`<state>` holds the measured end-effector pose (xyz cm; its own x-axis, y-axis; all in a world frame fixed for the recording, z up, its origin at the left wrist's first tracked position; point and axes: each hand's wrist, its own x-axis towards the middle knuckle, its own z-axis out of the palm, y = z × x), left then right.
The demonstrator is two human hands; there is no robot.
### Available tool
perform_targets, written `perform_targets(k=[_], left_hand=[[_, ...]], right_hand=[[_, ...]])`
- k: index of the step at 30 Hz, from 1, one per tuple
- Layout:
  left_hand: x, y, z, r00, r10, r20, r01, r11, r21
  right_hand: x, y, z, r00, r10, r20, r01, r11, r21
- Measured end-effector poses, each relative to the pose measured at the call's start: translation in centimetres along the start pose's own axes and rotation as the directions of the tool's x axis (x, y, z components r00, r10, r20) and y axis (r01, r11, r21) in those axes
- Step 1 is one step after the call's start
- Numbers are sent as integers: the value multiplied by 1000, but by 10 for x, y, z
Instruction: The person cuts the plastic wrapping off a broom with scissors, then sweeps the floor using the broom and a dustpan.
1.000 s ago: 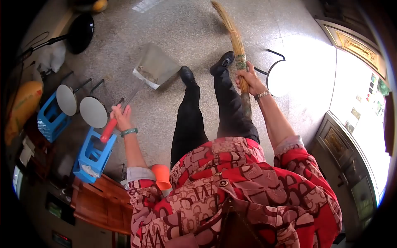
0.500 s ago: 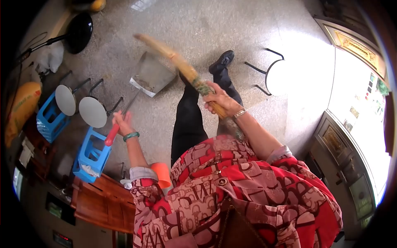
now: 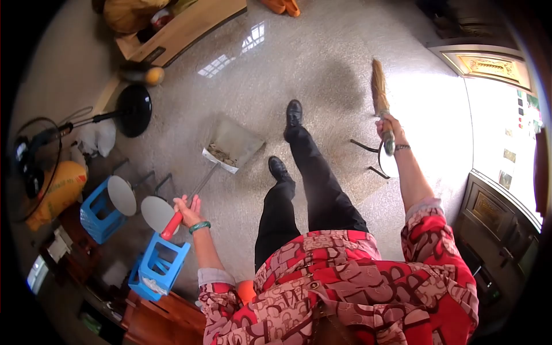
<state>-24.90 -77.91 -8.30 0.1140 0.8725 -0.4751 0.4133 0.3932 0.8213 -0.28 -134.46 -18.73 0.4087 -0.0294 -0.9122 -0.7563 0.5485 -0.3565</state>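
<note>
My left hand [image 3: 188,210] grips the red handle of a long-shafted dustpan [image 3: 244,141], with some of its fingers stretched out. The dustpan's grey pan is at the floor ahead of me, left of my feet, with brownish debris near its whitish back wall. On the right, my right hand [image 3: 392,127] is closed round the handle of a straw hand broom [image 3: 379,86]. The bristles point away from me, and the handle's greenish end faces me. The broom is well apart from the dustpan and overlaps the view of a round stool.
Two round-topped stools [image 3: 122,195] and blue plastic stools [image 3: 164,265] stand at the left. Beyond them are a black fan base [image 3: 135,110] and an orange sack [image 3: 63,187]. A wooden box [image 3: 195,29] is at the far left, and a bright doorway [image 3: 497,138] opens right.
My right hand has swung the broom from in front of my body out to the right. My feet have stepped, the view has shifted, and the left hand still holds the dustpan.
</note>
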Motion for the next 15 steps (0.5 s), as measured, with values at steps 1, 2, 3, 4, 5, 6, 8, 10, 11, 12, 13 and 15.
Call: perform_targets(k=[1,2,3,4,5,6,8,10,11,12,13,15], left_hand=[[5,4,7,1000,-2,10,2,1000,3],[0,11,19,1000,-4,-5,4,1000,-8],[4,17,30,1000,-11,-23,10,1000,-18],[10,22,40,999,-18,-34,17,1000,-18],[12,28,52,1000,-9,-29,9,1000,-15],[12,34,66,999,-14,-33,13,1000,-18],[14,47,93,998,-37,-45,36,999,-8],[13,60,127,998,-33,-53,34,999,11],[13,65,143,998,-33,-57,34,999,21],[17,67,156,998,-25,-50,26,999,27],[18,72,169,998,-24,-56,26,999,35],[17,83,195,999,-30,-32,32,997,65]], right_hand=[[11,-12,-3,999,-49,11,48,997,60],[20,-30,-5,997,-75,-3,75,993,88],[34,-43,1,995,-98,-19,100,989,112],[52,-54,11,994,-95,-58,104,979,176],[68,-64,23,994,-94,-56,103,977,186],[84,-70,39,987,-147,-70,154,983,103],[110,-69,63,986,-145,-80,146,989,10],[114,-59,109,985,-116,-127,101,988,-121],[104,-49,132,988,-116,-105,82,957,-279],[108,-32,145,989,-140,-56,108,918,-382],[100,-21,157,995,-71,72,93,925,-367],[79,-1,189,988,-26,155,108,829,-548]])
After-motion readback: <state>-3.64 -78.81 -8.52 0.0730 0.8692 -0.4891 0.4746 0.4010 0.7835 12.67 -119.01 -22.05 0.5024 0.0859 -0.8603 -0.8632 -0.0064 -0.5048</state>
